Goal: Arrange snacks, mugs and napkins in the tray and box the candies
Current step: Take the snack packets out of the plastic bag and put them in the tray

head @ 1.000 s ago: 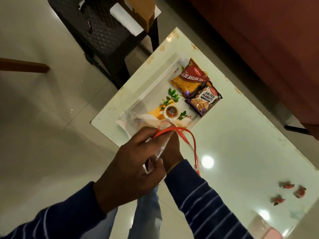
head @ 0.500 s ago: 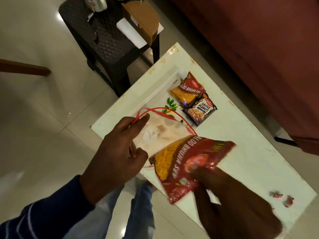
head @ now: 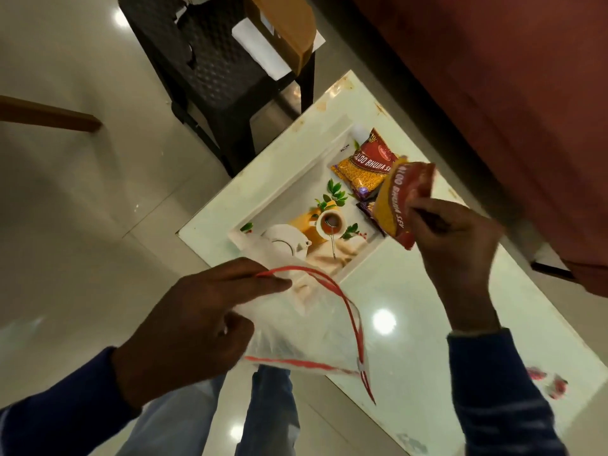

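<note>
Near, lower left of frame: left hand [head: 197, 327], dark striped sleeve, fingers [head: 263, 284] pinched on the rim of a clear plastic zip bag with red seal strip [head: 306, 330], holding its mouth open in the air over the near corner of the pale glossy surface [head: 411, 291]. Bag contents unclear, looks mostly empty.

Right of centre: right hand [head: 457, 238], fingers clenched on the lower end of a red-and-yellow Aloo Bhujia Sev snack packet [head: 399, 199], held tilted in the air just over the right edge of the white rectangular tray with printed tea-and-leaves picture [head: 279, 192].

In the tray's upper right end: a second red-and-yellow Aloo Bhujia Sev packet lying flat [head: 365, 166]; a dark purple packet [head: 368, 210] just beside it, mostly hidden behind the held one.

Lower right edge of frame: blurred small red wrapped candies [head: 546, 381] on the surface, well apart from the tray.

Far, top of frame: black plastic chair [head: 210, 70] carrying a tan cardboard box [head: 286, 24] on white paper napkins [head: 260, 54].

Count: 3 snack packets visible (2 in tray, 1 in hand), 1 tray, 1 bag, 1 box, at least 2 candies (too blurred to be sure), 0 mugs clearly seen.

Progress, judged: early. Snacks partly placed, held packet likely about to go in the tray. Left: mugs, napkins, boxing the candies.
</note>
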The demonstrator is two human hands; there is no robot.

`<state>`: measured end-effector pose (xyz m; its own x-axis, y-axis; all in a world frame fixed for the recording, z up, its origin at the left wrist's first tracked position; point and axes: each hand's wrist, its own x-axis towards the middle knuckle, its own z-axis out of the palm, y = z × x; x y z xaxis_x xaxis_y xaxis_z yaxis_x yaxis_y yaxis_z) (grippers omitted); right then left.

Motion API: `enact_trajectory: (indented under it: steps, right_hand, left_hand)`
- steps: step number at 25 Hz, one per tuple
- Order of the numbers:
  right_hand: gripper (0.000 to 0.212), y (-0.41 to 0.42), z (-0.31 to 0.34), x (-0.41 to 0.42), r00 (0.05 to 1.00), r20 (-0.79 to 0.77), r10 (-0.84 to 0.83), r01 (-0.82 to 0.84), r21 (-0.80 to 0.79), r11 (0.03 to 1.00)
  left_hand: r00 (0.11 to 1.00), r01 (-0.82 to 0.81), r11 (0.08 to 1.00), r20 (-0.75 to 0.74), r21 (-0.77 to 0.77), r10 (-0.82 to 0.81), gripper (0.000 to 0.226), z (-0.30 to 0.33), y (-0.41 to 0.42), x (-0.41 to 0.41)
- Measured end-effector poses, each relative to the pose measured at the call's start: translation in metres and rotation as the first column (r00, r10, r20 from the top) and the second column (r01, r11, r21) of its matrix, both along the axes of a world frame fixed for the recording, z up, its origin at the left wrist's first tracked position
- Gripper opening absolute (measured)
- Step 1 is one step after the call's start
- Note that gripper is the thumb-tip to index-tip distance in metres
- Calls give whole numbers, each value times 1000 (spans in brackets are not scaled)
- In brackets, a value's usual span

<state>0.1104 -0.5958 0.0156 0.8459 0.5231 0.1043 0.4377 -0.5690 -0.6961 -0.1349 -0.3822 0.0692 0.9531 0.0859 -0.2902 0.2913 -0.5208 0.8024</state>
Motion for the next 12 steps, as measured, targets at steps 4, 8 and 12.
enact_trajectory:
  steps: [4, 8, 12]
  right_hand:
    - [9, 16, -70, 19, 981, -180, 71, -111, -228, 967]
    - [8, 28, -110, 43, 960, -255, 115, -190, -290, 938]
    - [14, 29, -121, 60, 979, -204, -30, -37, -316, 948]
  left_hand:
    - [998, 64, 992, 9, -104, -63, 59, 2, -3, -3]
    - [998, 43, 982, 51, -181, -35, 53, 3, -10, -8]
    - [994, -23, 984, 98, -176, 41, 51, -5, -12, -14]
